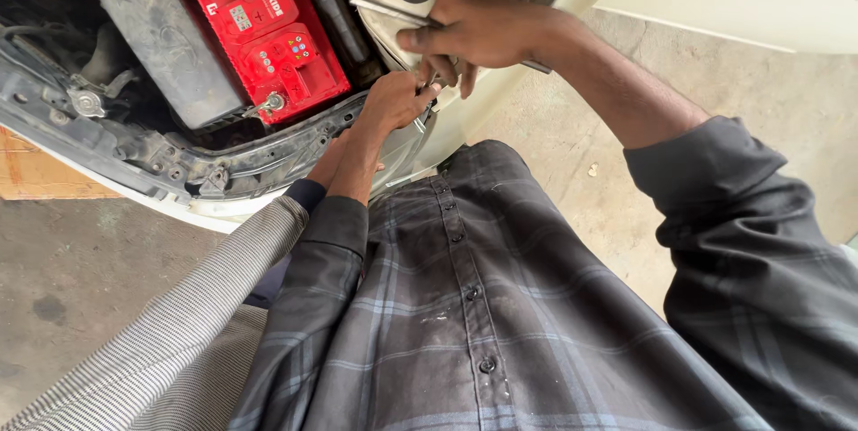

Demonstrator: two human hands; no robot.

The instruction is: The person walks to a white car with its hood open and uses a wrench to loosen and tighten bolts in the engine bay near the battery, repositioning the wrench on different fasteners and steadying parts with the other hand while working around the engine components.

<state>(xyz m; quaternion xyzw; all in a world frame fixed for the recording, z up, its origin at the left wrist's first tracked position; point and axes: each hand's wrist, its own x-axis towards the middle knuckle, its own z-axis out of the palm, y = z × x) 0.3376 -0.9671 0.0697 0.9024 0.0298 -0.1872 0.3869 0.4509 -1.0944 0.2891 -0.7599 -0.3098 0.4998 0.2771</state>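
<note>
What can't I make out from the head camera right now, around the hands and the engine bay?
- The spot both hands work on: covered by the left hand and right hand.
- The metal tool: its middle is inside the right hand; the working tip is unseen.
- The other person's hand: hidden behind the left forearm; only a checked sleeve shows.
- The red battery: its top is cut off by the frame edge.
- The engine bay at upper left: too dark.

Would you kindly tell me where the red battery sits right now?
In the head view the red battery sits upper left in the engine bay, beside a grey box, left of both hands.
</note>
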